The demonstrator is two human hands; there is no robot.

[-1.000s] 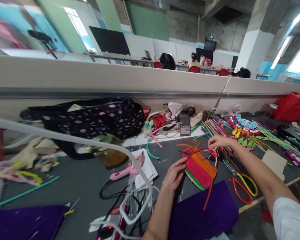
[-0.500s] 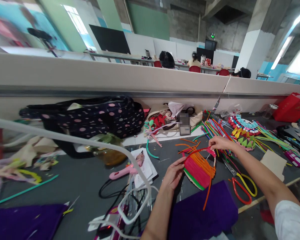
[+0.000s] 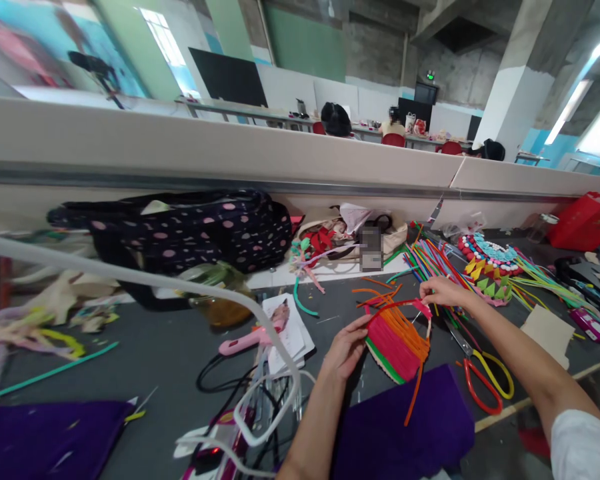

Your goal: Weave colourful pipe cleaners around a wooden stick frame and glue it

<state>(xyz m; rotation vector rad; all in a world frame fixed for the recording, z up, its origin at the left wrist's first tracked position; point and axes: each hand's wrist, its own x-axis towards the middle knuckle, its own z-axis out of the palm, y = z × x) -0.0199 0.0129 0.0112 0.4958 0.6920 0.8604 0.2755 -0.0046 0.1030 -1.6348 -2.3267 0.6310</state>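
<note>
Fingers of the left hand (image 3: 347,347) gripped the upper left corner of a striped craft piece (image 3: 393,343), while those of the right hand (image 3: 441,292) curled at its upper right end, just by a pink strip (image 3: 422,307); whether they were pinching that strip was too small to tell. Held between the two hands, the piece tilted over the dark tabletop (image 3: 155,360), just beyond a purple cloth (image 3: 405,420). By the look of it, the work stood partway. Along the lower side, a green band (image 3: 389,365) and the broad pink-red band above it looked filled and flat, so that part seemed done. Above them, the orange strands (image 3: 404,325) were less settled: they ran loosely across, fanned out past the top, and one long tail hung well below the lower edge. A red strip (image 3: 394,305) curved along the top between the hands, and near the right end some pale edging seemed uncovered. What was left, judging from this, was the orange section and that top right corner. Scissors (image 3: 473,352) with red and yellow handles rested nearby, and a bundle of coloured strands (image 3: 436,261) lay beyond the right hand.
</note>
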